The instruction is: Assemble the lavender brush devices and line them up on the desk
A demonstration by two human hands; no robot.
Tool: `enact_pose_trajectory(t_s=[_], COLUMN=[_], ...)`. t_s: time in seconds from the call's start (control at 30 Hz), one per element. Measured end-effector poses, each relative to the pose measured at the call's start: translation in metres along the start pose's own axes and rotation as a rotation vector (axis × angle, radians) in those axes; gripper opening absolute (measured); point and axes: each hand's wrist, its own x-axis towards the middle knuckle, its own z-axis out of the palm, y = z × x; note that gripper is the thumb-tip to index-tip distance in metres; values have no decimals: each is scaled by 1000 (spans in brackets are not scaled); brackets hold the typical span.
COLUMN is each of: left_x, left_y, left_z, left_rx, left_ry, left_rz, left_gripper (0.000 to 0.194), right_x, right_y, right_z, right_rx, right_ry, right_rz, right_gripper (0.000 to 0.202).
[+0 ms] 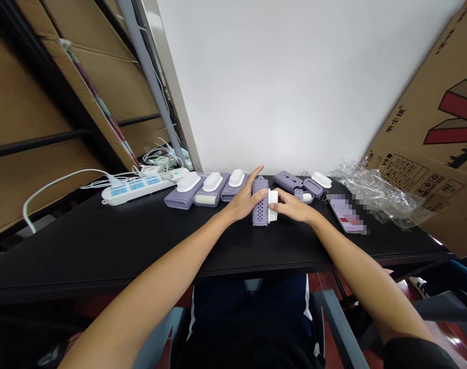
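Upright on the black table stands a purple perforated case (260,207), its dotted side facing me. My left hand (244,201) grips it from the left, with the thumb across its front edge and one finger stretched upward. Against the case's right side is a white bristle brush (272,212), its bristles pointing right. My right hand (292,206) closes on this brush from the right, thumb and fingers on the bristles. Case and brush touch; whether they are joined I cannot tell.
To the left are three purple cases topped by white brushes (212,181) and a white power strip (135,188). Purple parts (289,181), another white brush (321,179), a phone (346,214) and clear plastic wrap (387,195) lie right. A cardboard box (421,118) leans there.
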Motion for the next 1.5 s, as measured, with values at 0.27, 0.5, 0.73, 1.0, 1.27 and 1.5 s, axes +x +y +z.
enact_pose_trajectory(t_s=[0.27, 0.5, 0.73, 1.0, 1.27, 1.5], left_x=[3, 4, 4, 0, 12, 9], left_y=[-1, 0, 4, 12, 21, 15], left_z=[-1, -1, -5, -6, 6, 11], left_rx=[21, 70, 42, -121, -827, -752], left_ry=[-15, -16, -31, 65, 284, 316], left_rz=[25, 63, 67, -82, -407, -509], left_gripper=[81, 77, 74, 81, 50, 39], right_x=[2, 3, 2, -6, -12, -19], right_y=[-2, -4, -4, -13, -1, 28], right_z=[2, 3, 5, -27, -91, -130], right_rx=[29, 101, 94, 83, 364, -339], right_ry=[41, 11, 37, 290, 697, 1099], right_rz=[24, 5, -36, -18, 30, 261], right_gripper=[28, 32, 36, 34, 36, 43])
